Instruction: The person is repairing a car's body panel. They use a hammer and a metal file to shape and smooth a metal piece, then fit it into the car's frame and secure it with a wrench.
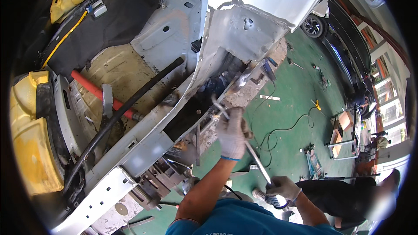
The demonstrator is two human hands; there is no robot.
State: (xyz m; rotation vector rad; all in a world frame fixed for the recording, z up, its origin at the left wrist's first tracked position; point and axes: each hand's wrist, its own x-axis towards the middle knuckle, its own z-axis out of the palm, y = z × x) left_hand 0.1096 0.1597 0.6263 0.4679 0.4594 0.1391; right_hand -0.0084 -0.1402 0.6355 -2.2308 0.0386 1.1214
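Note:
My left hand (pixel 232 137), in a pale work glove, is closed around a long metal rod (pixel 257 160) near its upper end. Farther down, my gloved right hand (pixel 283 189) grips the same rod beside its thick, dark-ringed lower end. The rod slants up to the left, and its bent metal tip lies at the cut-open sill (pixel 183 117) of a pale car body. My left hand hides part of the rod. Whether the tip touches the sill's edge, I cannot tell.
A black bar (pixel 130 102) and a red cylinder (pixel 93 88) lie inside the car body. A cable (pixel 283 130) crosses the green floor. A person in dark clothing (pixel 335 196) is close at my right. Beyond stand a cart (pixel 344 135) and a dark car (pixel 344 39).

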